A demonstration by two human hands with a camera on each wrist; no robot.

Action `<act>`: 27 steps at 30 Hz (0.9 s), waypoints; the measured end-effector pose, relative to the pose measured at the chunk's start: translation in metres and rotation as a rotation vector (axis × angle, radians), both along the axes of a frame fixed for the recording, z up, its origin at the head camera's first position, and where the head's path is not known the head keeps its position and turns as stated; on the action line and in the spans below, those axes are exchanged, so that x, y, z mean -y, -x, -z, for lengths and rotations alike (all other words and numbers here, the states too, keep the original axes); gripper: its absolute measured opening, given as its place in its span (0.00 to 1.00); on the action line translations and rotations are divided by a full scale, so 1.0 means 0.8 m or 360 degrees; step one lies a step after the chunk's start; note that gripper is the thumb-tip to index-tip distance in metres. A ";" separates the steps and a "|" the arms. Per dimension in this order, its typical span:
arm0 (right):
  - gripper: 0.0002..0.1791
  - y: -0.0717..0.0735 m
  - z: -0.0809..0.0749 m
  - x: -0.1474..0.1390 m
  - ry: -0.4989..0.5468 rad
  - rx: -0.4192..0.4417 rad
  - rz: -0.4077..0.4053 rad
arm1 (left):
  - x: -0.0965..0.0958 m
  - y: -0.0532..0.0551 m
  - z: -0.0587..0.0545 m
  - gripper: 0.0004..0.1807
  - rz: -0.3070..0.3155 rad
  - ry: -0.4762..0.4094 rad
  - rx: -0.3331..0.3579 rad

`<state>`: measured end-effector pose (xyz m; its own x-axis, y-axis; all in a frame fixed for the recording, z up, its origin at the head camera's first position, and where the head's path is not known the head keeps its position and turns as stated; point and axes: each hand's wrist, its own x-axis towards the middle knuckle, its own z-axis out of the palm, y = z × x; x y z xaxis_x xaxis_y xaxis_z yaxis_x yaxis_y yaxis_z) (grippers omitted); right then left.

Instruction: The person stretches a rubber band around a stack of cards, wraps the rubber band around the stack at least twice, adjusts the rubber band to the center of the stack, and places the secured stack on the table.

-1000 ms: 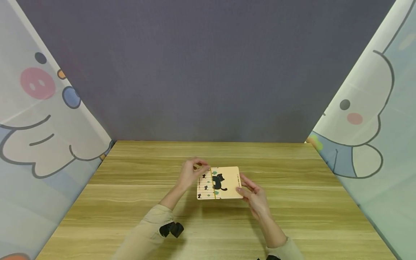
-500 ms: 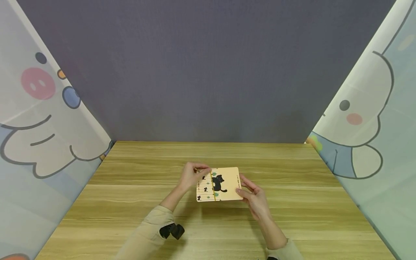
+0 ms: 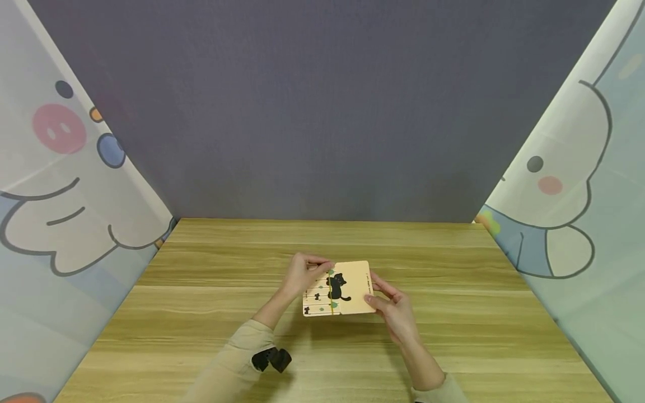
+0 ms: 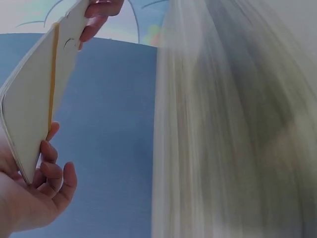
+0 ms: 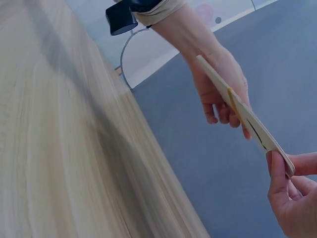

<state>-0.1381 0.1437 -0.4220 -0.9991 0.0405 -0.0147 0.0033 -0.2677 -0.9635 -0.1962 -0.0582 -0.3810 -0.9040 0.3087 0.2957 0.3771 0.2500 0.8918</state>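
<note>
A thin cream booklet (image 3: 358,282) printed with a black cat is held up over the table, its left part showing small cats in strips. Round it runs a yellow rubber band (image 3: 331,305), also seen as an orange strip (image 4: 53,74) in the left wrist view. My left hand (image 3: 300,276) pinches the band with thumb and finger at the booklet's far edge, covering its upper end. Thumb on top and fingers beneath, my right hand (image 3: 398,314) grips the booklet's right edge. The right wrist view shows the booklet (image 5: 257,130) nearly edge-on between both hands.
A wood-grain table (image 3: 211,313) lies below the hands. A dark grey panel (image 3: 322,112) stands behind it, with cartoon-printed curtains (image 3: 569,145) on both sides. A black wrist device (image 3: 271,359) sits at the left sleeve.
My left hand has moved slightly right along the booklet's far edge, onto the band's upper end. The booklet has dipped a little towards me; my right hand keeps its hold.
</note>
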 end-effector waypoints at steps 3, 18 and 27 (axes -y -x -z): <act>0.30 0.000 -0.004 0.000 0.0017 0.0092 0.0036 | 0.000 -0.004 -0.011 0.09 0.0033 0.0051 -0.0034; 0.31 0.044 0.102 -0.030 0.0049 -0.0216 -0.0082 | 0.012 0.022 0.023 0.10 0.0109 0.0116 0.0059; 0.30 0.015 0.041 -0.007 0.0039 -0.0245 -0.0060 | 0.008 0.009 -0.002 0.10 0.0175 0.0120 0.0005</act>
